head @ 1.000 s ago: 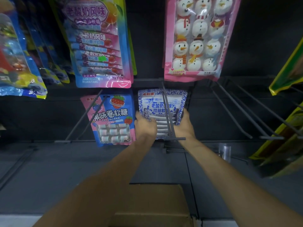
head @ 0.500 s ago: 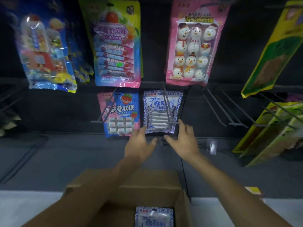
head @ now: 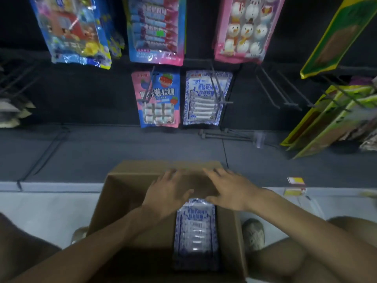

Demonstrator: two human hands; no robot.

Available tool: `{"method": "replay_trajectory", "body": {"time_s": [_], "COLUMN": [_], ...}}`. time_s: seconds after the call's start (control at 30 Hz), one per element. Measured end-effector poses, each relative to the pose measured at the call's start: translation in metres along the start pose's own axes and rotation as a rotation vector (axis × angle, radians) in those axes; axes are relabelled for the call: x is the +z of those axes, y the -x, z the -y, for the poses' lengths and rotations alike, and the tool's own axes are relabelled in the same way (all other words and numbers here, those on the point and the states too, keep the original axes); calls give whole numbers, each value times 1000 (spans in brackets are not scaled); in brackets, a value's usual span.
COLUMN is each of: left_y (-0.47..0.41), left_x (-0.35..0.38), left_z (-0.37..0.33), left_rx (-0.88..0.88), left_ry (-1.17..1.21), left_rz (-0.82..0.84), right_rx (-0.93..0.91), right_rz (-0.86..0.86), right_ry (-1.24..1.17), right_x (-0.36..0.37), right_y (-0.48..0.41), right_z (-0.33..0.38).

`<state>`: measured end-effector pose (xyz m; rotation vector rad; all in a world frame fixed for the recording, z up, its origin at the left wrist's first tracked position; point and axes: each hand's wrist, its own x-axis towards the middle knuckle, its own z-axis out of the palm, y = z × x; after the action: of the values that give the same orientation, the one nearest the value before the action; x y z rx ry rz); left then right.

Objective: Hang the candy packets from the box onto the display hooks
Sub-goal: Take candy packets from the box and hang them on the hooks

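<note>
In the head view, lower centre, the left hand (head: 169, 194) and right hand (head: 231, 190) hover empty, fingers spread, over the open brown cardboard box (head: 114, 203). Blue-and-white patterned candy packets (head: 195, 227) lie inside. The top packet is best pinched near its hanging end, ready for the black wire hook (head: 219, 88) mid-frame.

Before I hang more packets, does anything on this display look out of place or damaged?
One thing: a dark metal display hook with a clear plastic tag holder lies flat on the grey bottom shelf, just below the hanging blue-and-white candy packet, apparently not mounted like the others. No damage or spills show.
</note>
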<state>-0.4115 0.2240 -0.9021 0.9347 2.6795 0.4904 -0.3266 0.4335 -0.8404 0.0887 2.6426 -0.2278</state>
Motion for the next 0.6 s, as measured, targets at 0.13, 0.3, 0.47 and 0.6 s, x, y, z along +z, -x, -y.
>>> {"method": "replay_trajectory", "body": {"time_s": [0.13, 0.3, 0.47, 0.6], "left_y": [16, 35, 37, 29], "left_x": [40, 101, 153, 188], "left_z": [14, 35, 48, 49], "left_rx": [8, 0, 8, -79], "left_ry": [-64, -161, -268, -296], "left_rz": [118, 364, 510, 604], "right_rx": [-33, -44, -179, -228], "right_rz": [231, 269, 87, -129], "right_ry": [-17, 231, 410, 390], "right_x": [30, 74, 103, 116], "right_y": [26, 13, 10, 17], "right_z": [8, 10, -20, -44]}}
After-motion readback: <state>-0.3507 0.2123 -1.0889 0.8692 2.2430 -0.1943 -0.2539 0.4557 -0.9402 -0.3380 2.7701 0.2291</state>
